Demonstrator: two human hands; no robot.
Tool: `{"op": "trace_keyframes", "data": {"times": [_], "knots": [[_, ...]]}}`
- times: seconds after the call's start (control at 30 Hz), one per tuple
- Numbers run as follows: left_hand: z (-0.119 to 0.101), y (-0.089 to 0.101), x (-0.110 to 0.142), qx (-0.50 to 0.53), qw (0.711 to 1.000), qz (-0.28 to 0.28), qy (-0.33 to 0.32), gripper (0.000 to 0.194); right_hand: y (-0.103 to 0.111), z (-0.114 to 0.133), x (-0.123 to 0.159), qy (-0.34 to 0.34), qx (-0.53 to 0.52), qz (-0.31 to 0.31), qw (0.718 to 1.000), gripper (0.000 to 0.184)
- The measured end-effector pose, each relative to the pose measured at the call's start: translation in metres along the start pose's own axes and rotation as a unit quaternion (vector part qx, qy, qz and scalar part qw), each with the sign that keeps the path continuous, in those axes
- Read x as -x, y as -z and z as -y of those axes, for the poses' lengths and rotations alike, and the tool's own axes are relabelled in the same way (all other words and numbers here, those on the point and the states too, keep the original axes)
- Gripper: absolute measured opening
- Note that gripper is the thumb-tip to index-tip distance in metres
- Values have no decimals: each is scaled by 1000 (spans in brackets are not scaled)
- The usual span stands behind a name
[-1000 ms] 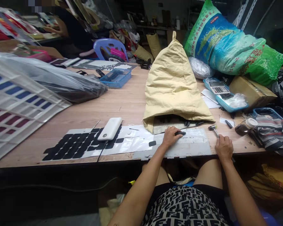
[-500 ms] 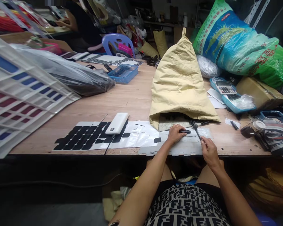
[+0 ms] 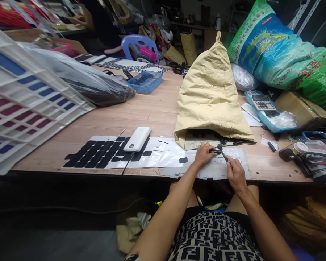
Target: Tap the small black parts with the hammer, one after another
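My left hand [image 3: 204, 153] is closed, its fingertips pinching a small black elongated piece [image 3: 215, 151] just above the translucent sheet at the table's front edge. My right hand [image 3: 236, 173] wraps round the handle of a slim tool with a dark rounded head [image 3: 220, 146]. That head is right at the far end of the black piece; whether they touch, I cannot tell. Behind both hands, the open mouth of a yellow cloth sack [image 3: 213, 98] shows loose black pieces [image 3: 228, 141] on a pale mat.
Left of my hands, a white power bank [image 3: 137, 139] with a cable rests on a sheet of black stickers [image 3: 87, 154]. A white plastic crate [image 3: 49, 105] leans at the left. A blue basket [image 3: 146, 81], a calculator [image 3: 263, 102] and a brown jar [image 3: 290, 152] stand around.
My right hand has moved left, bringing the tool's head to the end of the black piece. My left hand still pinches that piece. The whole view has shifted slightly.
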State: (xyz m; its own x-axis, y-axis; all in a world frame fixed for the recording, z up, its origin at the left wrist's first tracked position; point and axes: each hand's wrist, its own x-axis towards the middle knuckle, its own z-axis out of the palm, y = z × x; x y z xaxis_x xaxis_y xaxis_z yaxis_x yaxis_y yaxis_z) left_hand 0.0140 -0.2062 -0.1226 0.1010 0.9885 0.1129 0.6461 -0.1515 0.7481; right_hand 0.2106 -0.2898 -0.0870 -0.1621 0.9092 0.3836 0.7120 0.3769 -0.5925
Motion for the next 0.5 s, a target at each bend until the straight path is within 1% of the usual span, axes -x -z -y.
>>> {"op": "trace_keyframes", "data": {"times": [0.2, 0.27, 0.33, 0.4, 0.5], "knots": [[0, -1, 0, -1, 1000, -2, 2, 12, 2, -9, 2, -20, -5, 9, 1000, 37], [1, -1, 0, 0, 1000, -4, -1, 13, 6, -14, -1, -18, -7, -4, 1000, 37], [1, -1, 0, 0, 1000, -6, -5, 13, 12, -22, -5, -21, 9, -31, 999, 37], [2, -1, 0, -2, 1000, -6, -10, 13, 21, -31, -8, -35, 53, -55, 996, 38], [2, -1, 1, -5, 1000, -6, -17, 12, 37, -49, -11, -66, 166, -73, 981, 37]]}}
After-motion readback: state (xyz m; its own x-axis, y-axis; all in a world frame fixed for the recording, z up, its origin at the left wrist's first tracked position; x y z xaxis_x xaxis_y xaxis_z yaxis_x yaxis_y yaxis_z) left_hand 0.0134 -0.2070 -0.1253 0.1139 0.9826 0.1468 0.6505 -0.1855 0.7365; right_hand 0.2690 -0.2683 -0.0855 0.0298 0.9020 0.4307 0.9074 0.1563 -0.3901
